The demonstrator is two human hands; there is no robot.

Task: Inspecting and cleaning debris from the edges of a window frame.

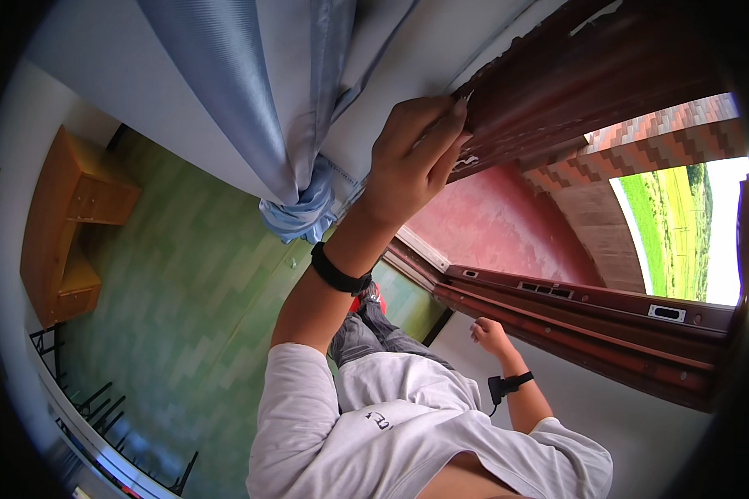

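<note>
My left hand (pixel 415 153) is raised, its fingers bent against the edge of a dark red door-frame part (pixel 537 100) with chipped, peeling paint. Its fingertips touch that edge; whether they pinch anything there is unclear. A black band circles the left wrist. Beside this forearm hangs a light blue curtain (pixel 237 81), gathered into a knotted bundle (pixel 299 206) at its lower end. Lower right, my right hand (pixel 492 335) is held away from the body, loosely curled and with nothing visible in it, near the opposite red door jamb (pixel 574 312). A black strap with a small device is on that wrist.
A wooden desk (pixel 47 231) stands on the green floor (pixel 193 268) at the left. Black metal legs (pixel 103 405) show at lower left. Through the doorway are a reddish floor (pixel 493 218), a low wall (pixel 599 231) and green fields (pixel 668 231). Metal strike plates (pixel 666 312) sit in the jamb.
</note>
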